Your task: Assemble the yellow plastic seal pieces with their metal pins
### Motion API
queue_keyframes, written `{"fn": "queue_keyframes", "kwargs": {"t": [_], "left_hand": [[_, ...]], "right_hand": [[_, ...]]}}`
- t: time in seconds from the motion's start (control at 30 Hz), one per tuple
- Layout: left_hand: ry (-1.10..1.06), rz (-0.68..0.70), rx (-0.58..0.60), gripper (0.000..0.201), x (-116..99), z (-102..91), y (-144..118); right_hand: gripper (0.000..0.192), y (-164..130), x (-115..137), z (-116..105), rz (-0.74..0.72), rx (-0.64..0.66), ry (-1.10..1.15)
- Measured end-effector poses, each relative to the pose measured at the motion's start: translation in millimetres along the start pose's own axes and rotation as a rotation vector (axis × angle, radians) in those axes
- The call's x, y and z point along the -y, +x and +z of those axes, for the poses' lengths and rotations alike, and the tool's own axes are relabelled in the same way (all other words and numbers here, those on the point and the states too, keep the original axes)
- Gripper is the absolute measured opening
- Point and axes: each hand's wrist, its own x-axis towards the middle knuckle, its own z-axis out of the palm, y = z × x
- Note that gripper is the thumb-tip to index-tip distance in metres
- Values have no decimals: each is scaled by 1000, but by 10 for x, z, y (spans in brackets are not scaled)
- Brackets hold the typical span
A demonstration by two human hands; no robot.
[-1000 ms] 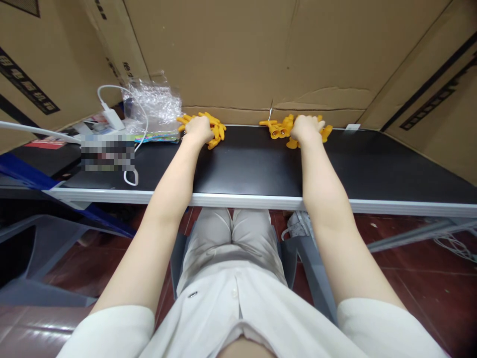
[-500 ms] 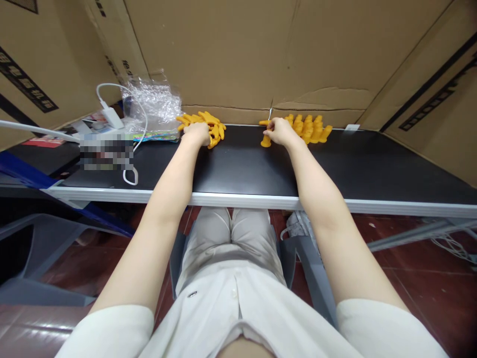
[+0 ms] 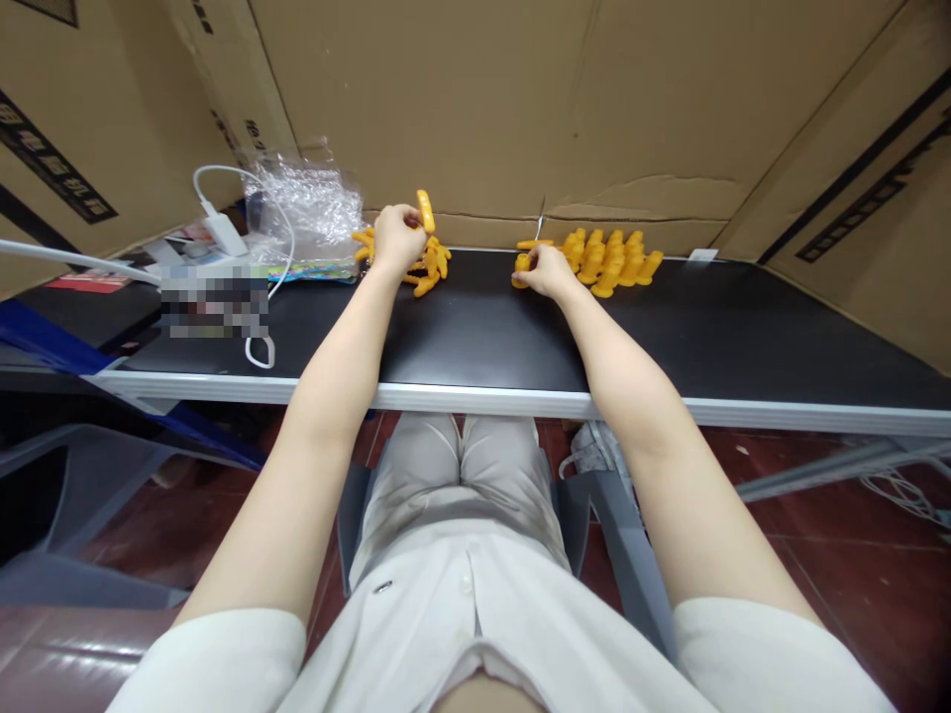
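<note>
My left hand (image 3: 395, 238) is raised a little above the black table (image 3: 475, 337) and grips a small yellow plastic piece (image 3: 425, 209) that sticks up from my fingers. Beneath it lies a loose heap of the same yellow pieces (image 3: 429, 265). My right hand (image 3: 544, 269) rests on the table and pinches another yellow piece (image 3: 521, 267) at its left side. Just right of that hand stands a group of several upright yellow pieces (image 3: 610, 259) near the cardboard wall.
Cardboard walls (image 3: 520, 109) close in the back and both sides of the table. At the far left lie crumpled clear plastic wrap (image 3: 304, 203), a white charger with cable (image 3: 221, 230) and some papers. My knees and a grey chair sit below the table's front edge.
My left hand has lifted off the heap with one yellow piece in it. My right hand slid left, away from the upright group, carrying a piece.
</note>
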Motion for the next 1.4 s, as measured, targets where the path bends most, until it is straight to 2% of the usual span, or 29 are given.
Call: {"fn": "queue_keyframes", "kwargs": {"t": [0.03, 0.1, 0.27, 0.43, 0.9, 1.17, 1.23, 1.33, 1.4], "left_hand": [[-98, -48, -65, 9, 4, 34, 18], [-295, -140, -71, 2, -37, 95, 16], [-644, -335, -9, 15, -270, 135, -128], [-837, -444, -6, 17, -404, 133, -231], [-814, -404, 2, 14, -265, 233, -159], [-728, -428, 152, 15, -279, 311, -222], [-666, -439, 161, 32, -298, 327, -243], [-563, -440, 171, 75, -309, 350, -263], [-504, -414, 187, 86, -294, 363, -270]], "right_hand": [[26, -3, 5, 0, -30, -14, -5], [29, -8, 17, -2, -122, -28, -17], [33, -40, 87, -18, -363, -11, -34], [35, -137, 231, -40, -429, 2, -21], [37, -212, 331, -49, -379, 11, -39], [40, -216, 333, -82, -389, -7, -45], [41, -197, 312, -82, -388, -9, -61], [42, -168, 276, -74, -390, -13, -73], [42, -157, 259, -72, -387, -22, -77]]}}
